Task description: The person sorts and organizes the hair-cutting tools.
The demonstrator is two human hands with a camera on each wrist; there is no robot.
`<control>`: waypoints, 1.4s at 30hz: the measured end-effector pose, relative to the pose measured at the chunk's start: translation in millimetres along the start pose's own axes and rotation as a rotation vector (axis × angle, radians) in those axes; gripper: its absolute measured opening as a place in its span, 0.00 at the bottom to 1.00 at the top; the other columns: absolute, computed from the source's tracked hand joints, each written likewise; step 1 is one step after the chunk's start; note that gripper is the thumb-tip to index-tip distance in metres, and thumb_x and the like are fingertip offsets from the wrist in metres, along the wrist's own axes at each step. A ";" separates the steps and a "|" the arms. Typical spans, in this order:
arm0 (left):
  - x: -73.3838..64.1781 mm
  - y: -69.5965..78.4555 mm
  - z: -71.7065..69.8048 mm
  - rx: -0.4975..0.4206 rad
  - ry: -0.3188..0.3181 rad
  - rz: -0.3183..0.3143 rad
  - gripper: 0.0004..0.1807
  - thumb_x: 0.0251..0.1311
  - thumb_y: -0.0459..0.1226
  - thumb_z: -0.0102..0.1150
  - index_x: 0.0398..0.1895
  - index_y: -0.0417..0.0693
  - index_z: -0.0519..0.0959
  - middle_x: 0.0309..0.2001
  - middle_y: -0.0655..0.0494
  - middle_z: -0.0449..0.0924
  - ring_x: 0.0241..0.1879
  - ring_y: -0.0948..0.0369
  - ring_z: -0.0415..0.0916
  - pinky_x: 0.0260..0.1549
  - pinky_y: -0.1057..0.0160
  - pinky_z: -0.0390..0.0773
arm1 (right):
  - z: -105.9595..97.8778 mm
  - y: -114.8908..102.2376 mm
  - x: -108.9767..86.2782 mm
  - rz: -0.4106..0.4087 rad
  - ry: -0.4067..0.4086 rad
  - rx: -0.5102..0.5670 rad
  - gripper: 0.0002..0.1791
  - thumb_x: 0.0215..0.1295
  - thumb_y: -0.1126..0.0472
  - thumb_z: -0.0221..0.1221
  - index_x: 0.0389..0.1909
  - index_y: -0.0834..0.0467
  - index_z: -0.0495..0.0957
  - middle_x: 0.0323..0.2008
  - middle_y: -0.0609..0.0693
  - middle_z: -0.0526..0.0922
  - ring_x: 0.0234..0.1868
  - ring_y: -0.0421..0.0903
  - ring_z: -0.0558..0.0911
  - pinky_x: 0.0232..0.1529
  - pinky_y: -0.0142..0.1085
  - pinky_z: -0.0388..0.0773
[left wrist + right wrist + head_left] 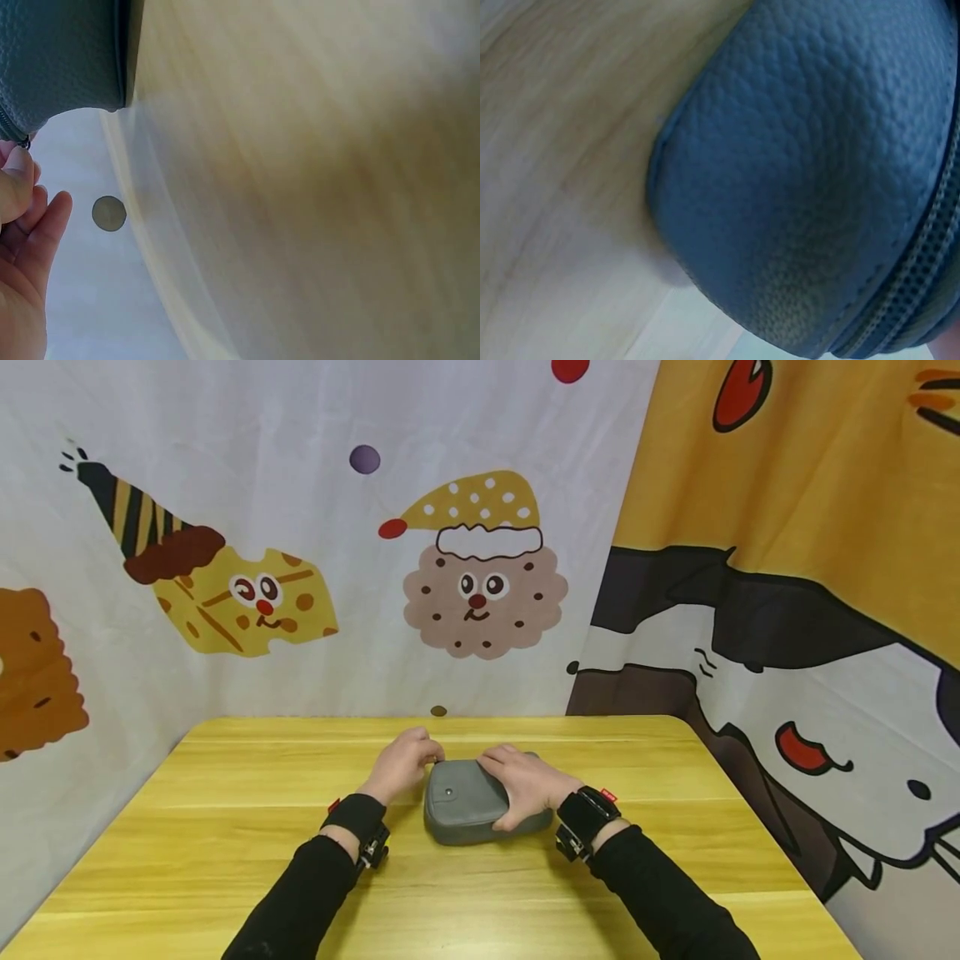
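Observation:
A grey pebbled pouch (467, 808) with a small snap tab lies on the wooden table in front of me. My right hand (528, 781) grips its right part from above, thumb on the near side and fingers across the top. At the far left corner, my left hand (405, 764) pinches the small zipper pull (27, 142) between thumb and finger, as the left wrist view shows. The right wrist view has the pouch's rounded end up close, with the zipper (907, 281) running along its side. That view barely shows the right hand. The inside of the pouch is hidden.
The yellow wood-grain table (247, 827) spreads around the pouch to both sides. Behind its far edge hangs a curtain (300, 427) printed with cartoon figures. Another printed cloth (810, 710) hangs along the right side.

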State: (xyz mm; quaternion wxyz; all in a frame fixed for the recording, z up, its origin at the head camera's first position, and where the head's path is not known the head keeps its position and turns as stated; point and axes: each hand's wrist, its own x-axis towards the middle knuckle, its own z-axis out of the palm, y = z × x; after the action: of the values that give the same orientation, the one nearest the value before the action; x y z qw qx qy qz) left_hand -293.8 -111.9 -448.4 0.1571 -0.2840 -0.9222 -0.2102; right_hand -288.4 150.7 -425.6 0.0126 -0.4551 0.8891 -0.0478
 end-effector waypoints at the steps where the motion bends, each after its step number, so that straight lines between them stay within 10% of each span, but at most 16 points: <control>1: 0.1 -0.3 0.1 0.005 -0.005 0.003 0.19 0.53 0.17 0.60 0.32 0.51 0.87 0.29 0.58 0.69 0.29 0.60 0.64 0.30 0.62 0.69 | 0.3 -0.1 0.1 0.001 -0.002 0.000 0.58 0.41 0.36 0.71 0.71 0.62 0.64 0.66 0.57 0.68 0.66 0.54 0.67 0.61 0.45 0.72; 27: 7.0 -5.3 1.0 0.092 -0.005 0.126 0.22 0.52 0.17 0.62 0.33 0.56 0.88 0.29 0.60 0.67 0.29 0.61 0.62 0.27 0.66 0.64 | 0.1 3.2 3.3 -0.006 -0.007 -0.005 0.58 0.41 0.36 0.71 0.71 0.63 0.64 0.65 0.57 0.68 0.65 0.53 0.67 0.59 0.43 0.73; 42: 2.7 -10.7 -4.3 0.026 -0.058 0.081 0.15 0.60 0.24 0.64 0.49 0.43 0.84 0.48 0.49 0.81 0.53 0.48 0.76 0.54 0.53 0.76 | 0.0 -0.4 0.0 0.017 0.030 0.009 0.59 0.41 0.35 0.71 0.71 0.64 0.64 0.65 0.57 0.68 0.65 0.53 0.68 0.60 0.44 0.72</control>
State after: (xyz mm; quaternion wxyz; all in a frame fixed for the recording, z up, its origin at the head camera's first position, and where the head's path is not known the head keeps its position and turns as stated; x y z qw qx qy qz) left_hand -301.4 -120.8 -446.7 0.1426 -0.3251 -0.9167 -0.1832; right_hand -288.1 150.4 -425.5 0.0015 -0.4465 0.8929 -0.0584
